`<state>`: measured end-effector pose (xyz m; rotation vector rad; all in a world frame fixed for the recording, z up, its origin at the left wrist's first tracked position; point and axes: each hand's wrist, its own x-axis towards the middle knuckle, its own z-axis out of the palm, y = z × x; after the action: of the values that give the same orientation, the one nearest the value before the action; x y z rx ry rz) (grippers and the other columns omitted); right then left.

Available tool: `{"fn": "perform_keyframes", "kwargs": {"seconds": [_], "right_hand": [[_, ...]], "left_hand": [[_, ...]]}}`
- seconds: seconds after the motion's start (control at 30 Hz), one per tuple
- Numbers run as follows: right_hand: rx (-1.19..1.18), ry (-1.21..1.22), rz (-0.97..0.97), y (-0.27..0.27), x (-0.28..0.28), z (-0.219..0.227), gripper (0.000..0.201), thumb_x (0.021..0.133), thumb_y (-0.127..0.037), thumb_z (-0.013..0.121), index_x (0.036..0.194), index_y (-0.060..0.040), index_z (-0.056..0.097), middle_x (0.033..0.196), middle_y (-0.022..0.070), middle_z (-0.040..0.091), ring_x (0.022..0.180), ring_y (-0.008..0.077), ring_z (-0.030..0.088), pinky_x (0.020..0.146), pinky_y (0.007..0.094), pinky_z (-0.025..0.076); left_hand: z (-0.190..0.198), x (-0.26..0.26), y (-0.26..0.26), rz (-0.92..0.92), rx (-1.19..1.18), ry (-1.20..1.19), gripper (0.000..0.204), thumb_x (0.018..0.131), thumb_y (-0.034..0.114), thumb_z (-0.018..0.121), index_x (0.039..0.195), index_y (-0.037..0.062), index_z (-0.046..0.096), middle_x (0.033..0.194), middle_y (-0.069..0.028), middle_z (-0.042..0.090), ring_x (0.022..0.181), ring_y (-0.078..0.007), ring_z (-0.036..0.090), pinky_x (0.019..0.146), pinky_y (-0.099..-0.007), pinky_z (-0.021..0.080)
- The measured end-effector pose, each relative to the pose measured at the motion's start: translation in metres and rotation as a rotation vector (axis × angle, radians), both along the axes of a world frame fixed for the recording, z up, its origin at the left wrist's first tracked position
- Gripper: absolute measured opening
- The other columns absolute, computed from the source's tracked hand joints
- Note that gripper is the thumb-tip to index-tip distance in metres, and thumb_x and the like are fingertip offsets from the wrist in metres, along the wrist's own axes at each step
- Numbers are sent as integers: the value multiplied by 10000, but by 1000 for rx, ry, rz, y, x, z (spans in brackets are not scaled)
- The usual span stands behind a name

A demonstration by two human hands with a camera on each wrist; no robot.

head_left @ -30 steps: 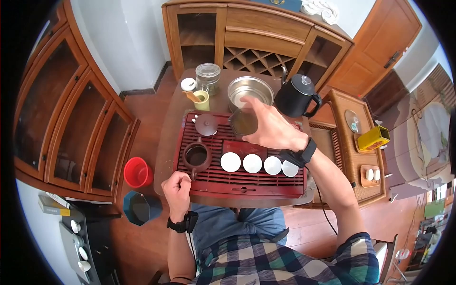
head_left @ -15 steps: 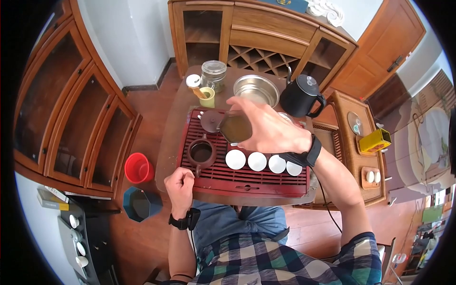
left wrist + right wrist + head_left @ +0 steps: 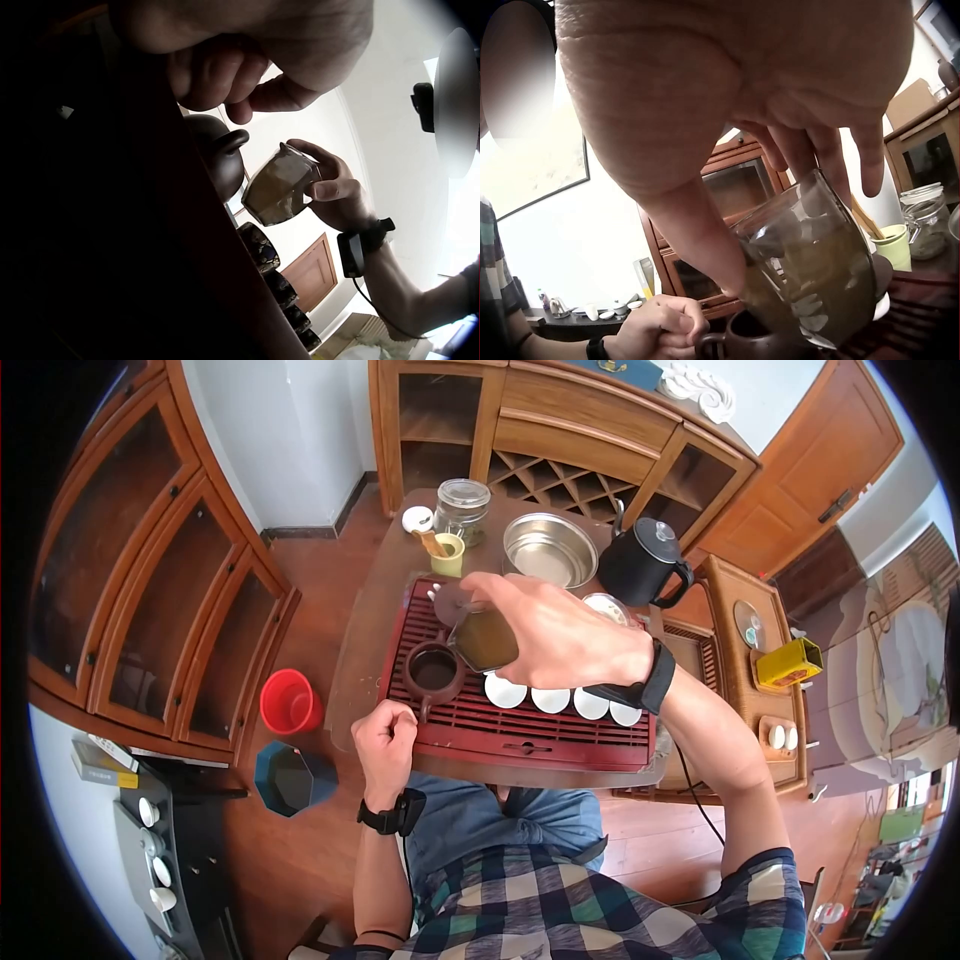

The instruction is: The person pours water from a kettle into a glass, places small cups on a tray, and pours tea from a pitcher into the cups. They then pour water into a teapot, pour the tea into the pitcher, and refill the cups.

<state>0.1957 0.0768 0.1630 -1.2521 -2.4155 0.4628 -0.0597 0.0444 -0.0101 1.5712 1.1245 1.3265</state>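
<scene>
My right hand (image 3: 570,630) holds a faceted glass pitcher (image 3: 487,640) of amber-brown liquid, thumb on one side and fingers on the other. The pitcher tilts, its lip close over the rim of a lidless dark clay teapot (image 3: 452,686). Beside the teapot's handle, at the near left edge of the red slatted tea tray (image 3: 530,762), my left hand (image 3: 385,745) rests as a fist with nothing showing in it. Behind the teapot lies its lid (image 3: 453,603), partly hidden by my right fingers. Several white-lined cups (image 3: 550,701) stand in a row under my right forearm.
At the back of the table stand a steel bowl (image 3: 550,545), a black electric kettle (image 3: 645,563), a glass jar (image 3: 462,510) and a green cup (image 3: 449,558) with wooden tools. Red (image 3: 291,701) and blue (image 3: 287,780) bins are on the floor to the left.
My right hand has brought the pitcher left and nearer, from mid-tray to the teapot, and tipped it more. The left fist stays by the teapot handle. The head view has shifted slightly.
</scene>
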Motion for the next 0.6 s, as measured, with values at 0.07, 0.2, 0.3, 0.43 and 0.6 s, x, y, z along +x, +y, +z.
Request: {"fn": "perform_keyframes", "kwargs": {"seconds": [0.07,0.2,0.3,0.43,0.6], "right_hand": [[-25,-30,-1,0,-2,-1,785,678,-2,827,1356,121,450,1098,325,651,1091,471,640,916,500,538],[76,-63,34,2,-6,-4,796,651,-2,823,1341,135,451,1019,302,654,1033,469,645,896,490,535],[70,-96,51,2,-10,-3,795,637,-8,817,1329,143,456,988,286,652,1011,460,641,891,480,528],[92,-142,68,2,-14,-4,756,640,-13,794,1308,144,477,963,270,647,987,440,638,907,471,502],[116,-168,89,2,-18,-4,709,638,14,729,1291,146,488,952,262,646,976,433,636,940,455,482]], "left_hand": [[1,0,0,1,-3,-6,102,863,-17,595,761,-16,593,628,-13,545,584,-63,467,539,-258,374],[0,0,0,-1,1,0,103,863,-15,596,760,-15,597,622,-14,536,578,-66,464,535,-260,370],[1,0,0,2,20,6,102,862,-14,597,760,-16,599,615,-16,528,573,-69,461,532,-263,368],[-2,-1,1,2,25,4,98,857,-15,598,759,-17,598,604,-15,511,564,-72,455,525,-269,363],[-2,-1,1,5,26,10,95,853,-17,598,758,-18,600,600,-14,506,559,-71,450,520,-271,358]]}}
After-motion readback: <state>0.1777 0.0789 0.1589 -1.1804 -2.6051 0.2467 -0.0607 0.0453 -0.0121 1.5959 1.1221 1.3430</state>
